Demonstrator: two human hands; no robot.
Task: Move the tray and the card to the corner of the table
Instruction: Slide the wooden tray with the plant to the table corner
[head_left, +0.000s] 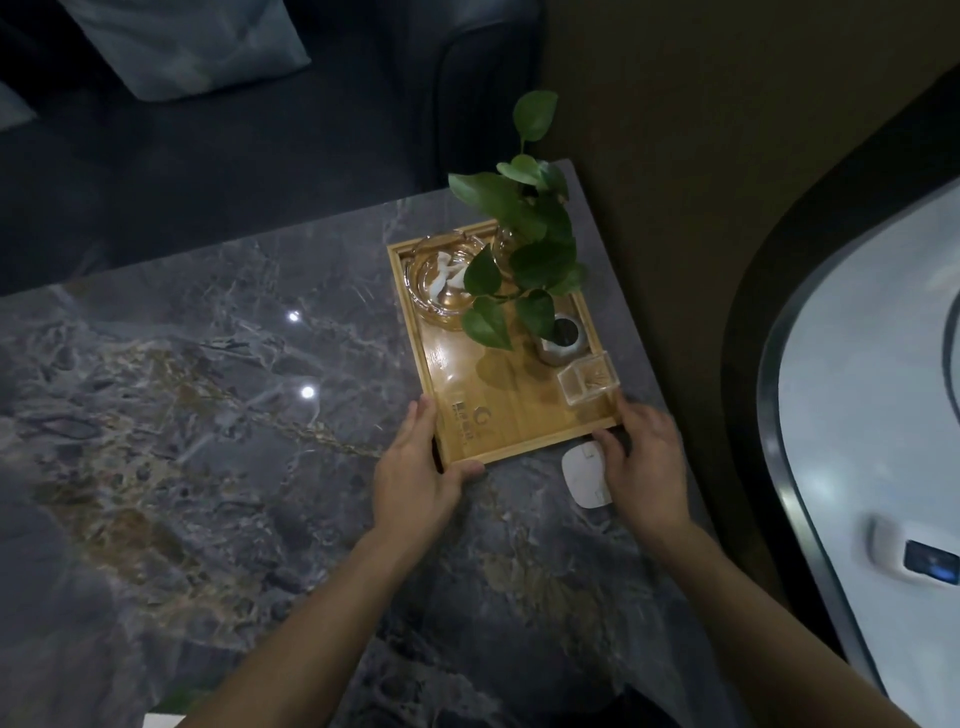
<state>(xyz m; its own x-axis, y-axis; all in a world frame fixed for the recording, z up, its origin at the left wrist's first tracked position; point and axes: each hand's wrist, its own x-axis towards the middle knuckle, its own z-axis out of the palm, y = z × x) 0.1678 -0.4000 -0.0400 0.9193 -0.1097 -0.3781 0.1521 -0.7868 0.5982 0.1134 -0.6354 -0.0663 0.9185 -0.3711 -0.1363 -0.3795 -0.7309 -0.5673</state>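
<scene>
A wooden tray (524, 441) lies on the grey marble table (208, 415), close to its far right corner. In the tray stand a glass ashtray (441, 283), a leafy green plant (524, 249), a small grey pot (563, 338) and a clear toothpick box (589, 384). My left hand (415, 467) grips the tray's near left corner. My right hand (644, 457) holds the near right corner and partly covers a white card-like object (582, 478) that lies on the table just below the tray.
A dark sofa (260, 130) with a pale cushion (182, 47) stands beyond the table's far edge. The table's right edge (660, 395) runs close by the tray, with brown floor beyond it. A white curved object (857, 415) sits at the far right.
</scene>
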